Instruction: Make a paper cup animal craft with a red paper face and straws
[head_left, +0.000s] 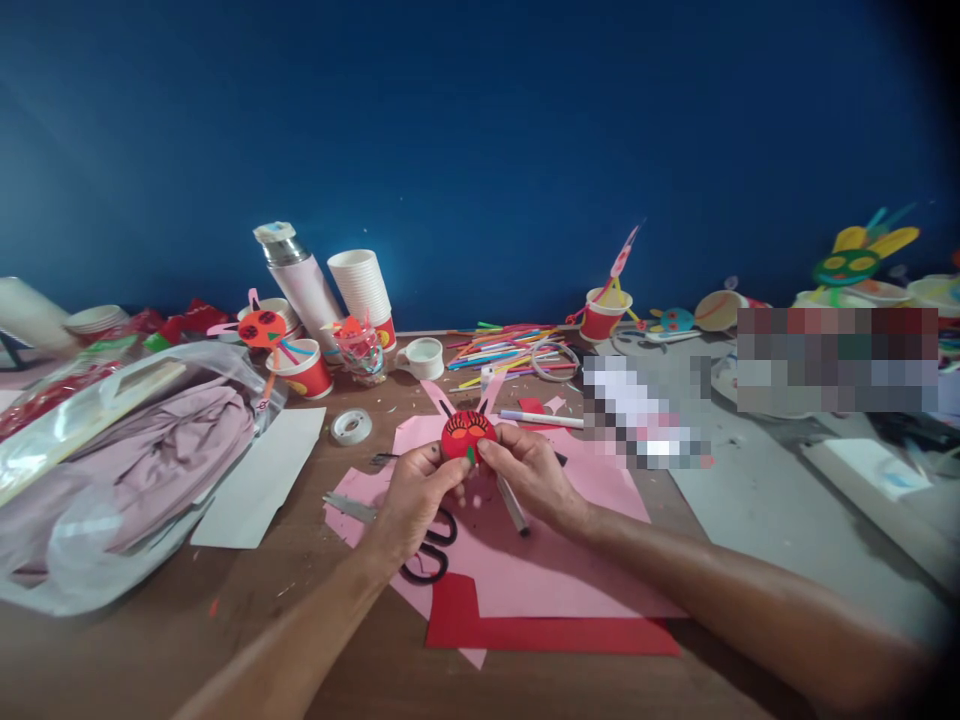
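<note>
Between both hands I hold a red paper rabbit face [465, 428] with pink ears, black lashes, orange eyes and a small green nose. My left hand [420, 490] pinches its lower left edge, thumb near the green piece. On the opposite edge, my right hand [536, 475] grips with thumb and fingers. Below lies a pink paper sheet [577, 560], with a red sheet [555, 636] partly under it. Black-handled scissors [429, 560] rest beneath my left hand, which hides part of them. A marker [514, 505] lies beside my right hand.
Behind are loose coloured sticks [517, 350], a white mug [421, 357], stacked paper cups [360, 285] and a flask [300, 280]. A tape roll [351, 427] and white card [262, 480] lie left, near a plastic bag [150, 480]. Finished-looking cup figures [602, 315] stand along the wall.
</note>
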